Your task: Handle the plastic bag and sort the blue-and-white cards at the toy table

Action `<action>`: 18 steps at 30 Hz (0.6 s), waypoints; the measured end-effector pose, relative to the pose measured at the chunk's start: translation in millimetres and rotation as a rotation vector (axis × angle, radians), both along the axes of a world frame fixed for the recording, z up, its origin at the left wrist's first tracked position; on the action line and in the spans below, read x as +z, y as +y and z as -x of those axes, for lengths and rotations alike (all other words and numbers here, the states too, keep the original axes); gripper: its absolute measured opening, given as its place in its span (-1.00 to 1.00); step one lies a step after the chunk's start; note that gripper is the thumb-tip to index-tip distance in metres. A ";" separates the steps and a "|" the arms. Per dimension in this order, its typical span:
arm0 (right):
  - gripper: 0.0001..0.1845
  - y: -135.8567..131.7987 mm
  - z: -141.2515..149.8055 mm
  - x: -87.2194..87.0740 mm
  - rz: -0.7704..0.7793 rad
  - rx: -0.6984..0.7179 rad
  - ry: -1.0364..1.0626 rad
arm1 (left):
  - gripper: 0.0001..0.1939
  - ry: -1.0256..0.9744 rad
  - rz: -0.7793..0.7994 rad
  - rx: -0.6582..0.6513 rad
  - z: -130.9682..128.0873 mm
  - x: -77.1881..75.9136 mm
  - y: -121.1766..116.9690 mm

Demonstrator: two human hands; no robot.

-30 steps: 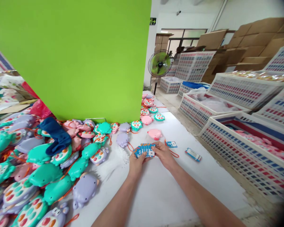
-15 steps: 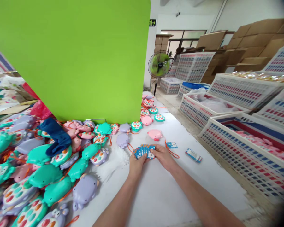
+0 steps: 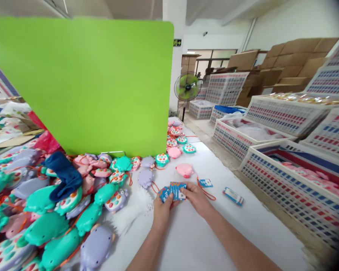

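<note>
Both hands hold a fanned set of blue printed cards point(image 3: 177, 191) above the white table. My left hand point(image 3: 162, 208) pinches the cards at the left, its thumb on top. My right hand point(image 3: 194, 195) grips their right edge between thumb and fingers. Just beyond lies a pink animal-shaped toy point(image 3: 184, 170) with an orange cord. Another blue card point(image 3: 205, 183) rests on the table right of my right hand, and farther right is a small stack of cards point(image 3: 233, 196). A lilac toy point(image 3: 145, 177) lies beyond my left hand.
A large heap of teal, lilac and pink toys point(image 3: 48, 226) covers the table's left side, with a dark blue cloth point(image 3: 62, 177) on it. A green panel point(image 3: 101, 86) stands behind. White crates point(image 3: 293, 188) line the right floor; a fan point(image 3: 188, 87) stands at the back.
The view has tilted up slightly, so everything sits lower. The fanned cards have split into a small left group and a larger right group, both still in the hands.
</note>
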State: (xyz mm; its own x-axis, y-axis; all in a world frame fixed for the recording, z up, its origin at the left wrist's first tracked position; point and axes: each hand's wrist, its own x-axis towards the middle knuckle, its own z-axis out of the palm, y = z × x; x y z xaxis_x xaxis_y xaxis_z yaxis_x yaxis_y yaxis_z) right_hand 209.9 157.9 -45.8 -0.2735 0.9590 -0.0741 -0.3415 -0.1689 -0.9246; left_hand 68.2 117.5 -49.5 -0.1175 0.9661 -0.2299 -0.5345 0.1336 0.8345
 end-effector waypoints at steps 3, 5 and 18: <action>-0.68 3.0 -1.3 -3.6 -0.017 0.005 0.029 | -0.53 0.010 0.024 -0.006 0.5 0.4 0.4; -0.70 4.6 -1.5 -5.4 -0.029 0.000 0.034 | -0.51 0.007 0.051 0.007 0.2 0.8 1.1; -0.73 -0.6 -0.6 3.7 -0.002 -0.042 0.006 | -0.46 0.017 0.067 -0.002 -2.1 3.1 1.8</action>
State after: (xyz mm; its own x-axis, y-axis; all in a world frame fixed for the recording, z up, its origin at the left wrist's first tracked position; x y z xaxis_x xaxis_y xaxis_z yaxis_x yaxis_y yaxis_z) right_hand 210.5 157.3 -42.1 -0.2330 0.9699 -0.0708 -0.3542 -0.1525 -0.9226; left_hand 70.3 119.3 -46.4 -0.1204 0.9489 -0.2916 -0.5201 0.1900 0.8327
